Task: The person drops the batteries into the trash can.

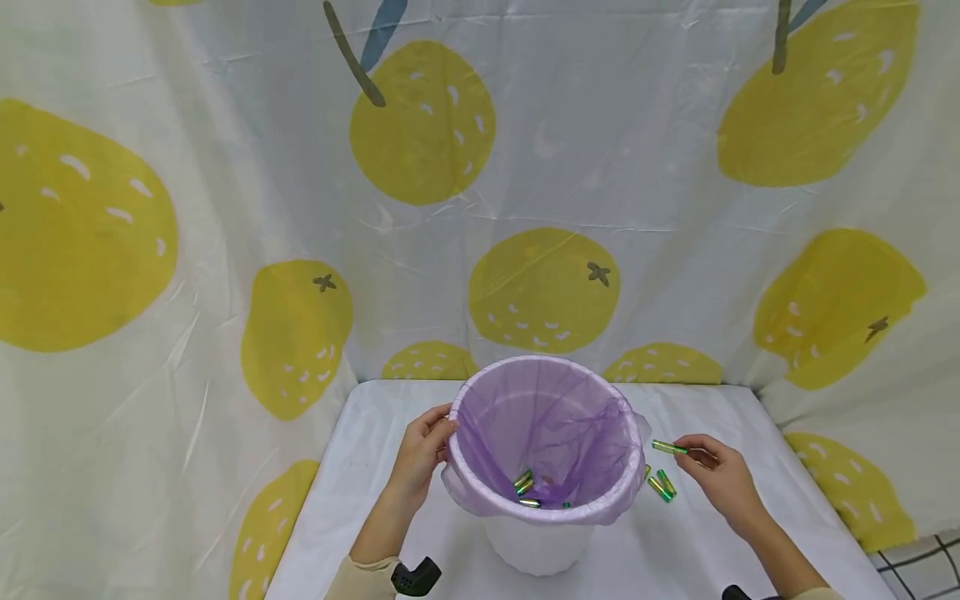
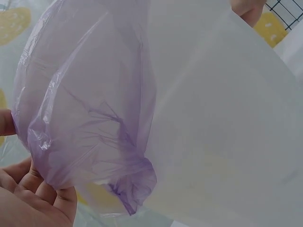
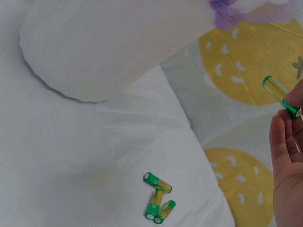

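A white bin lined with a purple plastic bag stands on the table, the bag folded over its rim. My left hand grips the rim at the left. In the left wrist view, the fingers and thumb lie against the bag. Between thumb and fingers, my right hand pinches a green-and-gold battery, held above the table to the right of the bin. Several batteries lie inside the bag. Three loose batteries sit close together on the table beside the bin, below my right hand.
A white cloth covers the table. Behind and at both sides hangs a pale curtain printed with yellow fruit. A dark wire grid shows at the lower right.
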The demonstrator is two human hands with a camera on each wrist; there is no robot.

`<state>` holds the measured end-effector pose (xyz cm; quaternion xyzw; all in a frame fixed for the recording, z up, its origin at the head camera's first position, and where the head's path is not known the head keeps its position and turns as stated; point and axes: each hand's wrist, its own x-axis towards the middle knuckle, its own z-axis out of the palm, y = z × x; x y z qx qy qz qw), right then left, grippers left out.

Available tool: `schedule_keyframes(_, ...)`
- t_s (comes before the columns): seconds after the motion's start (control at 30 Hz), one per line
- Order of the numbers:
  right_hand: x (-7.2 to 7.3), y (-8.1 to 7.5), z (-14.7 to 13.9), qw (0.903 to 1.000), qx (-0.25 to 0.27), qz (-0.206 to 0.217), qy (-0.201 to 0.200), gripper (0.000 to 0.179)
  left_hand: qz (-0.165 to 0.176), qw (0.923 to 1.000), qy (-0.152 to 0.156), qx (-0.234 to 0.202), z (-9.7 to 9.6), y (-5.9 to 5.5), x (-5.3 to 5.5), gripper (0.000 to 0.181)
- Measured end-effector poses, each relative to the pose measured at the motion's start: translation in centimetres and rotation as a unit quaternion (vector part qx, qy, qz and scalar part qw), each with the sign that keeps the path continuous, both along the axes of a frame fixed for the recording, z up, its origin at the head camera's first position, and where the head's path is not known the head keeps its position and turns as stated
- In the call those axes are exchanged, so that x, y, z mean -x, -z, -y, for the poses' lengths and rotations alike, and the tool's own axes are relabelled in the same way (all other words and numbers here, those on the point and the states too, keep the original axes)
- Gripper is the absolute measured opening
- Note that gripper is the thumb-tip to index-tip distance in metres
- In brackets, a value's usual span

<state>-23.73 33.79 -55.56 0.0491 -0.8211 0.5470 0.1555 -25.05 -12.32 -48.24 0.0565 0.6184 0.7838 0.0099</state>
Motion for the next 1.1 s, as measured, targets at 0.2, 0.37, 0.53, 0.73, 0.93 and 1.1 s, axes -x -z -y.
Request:
schedule_keyframes(0.2,-0.1,-0.9,0.1,0.9999,-0.011,-0.013,-0.002,0.019,0.005,1.0,0.002,-0.003,0.1,0.1,0.1,0.039)
schedule_keyframes(0.37,0.0,-1.7,0.0,0.9995,-0.027,-0.017,-0.003,0.019,0.01,0.9999,0.002,-0.009,0.1,0.1,0.1,0.04)
schedule_keyframes(0.53,-0.1,-2.7,-0.1,0.999,-0.02,-0.038,-0.014,0.019,0.013,0.9999,0.007,-0.006,0.1,0.1,0.0,0.041)
schedule_keyframes(0.73,-0.2,-4.5,0.0,0.9981,-0.023,-0.05,-0.029,0.018,0.016,0.9998,0.01,-0.011,0.1,0.1,0.0,0.041)
schedule_keyframes(0.93,-0.3,-6.0,0.1,0.9972,-0.021,-0.061,-0.037,0.017,0.017,0.9998,0.011,-0.01,0.1,0.1,0.2,0.041)
schedule_keyframes(1.1,-0.2,-7.3,0.4,0.9957,-0.017,-0.076,-0.05,0.018,0.015,0.9998,0.012,-0.011,0.1,0.2,0.1,0.041)
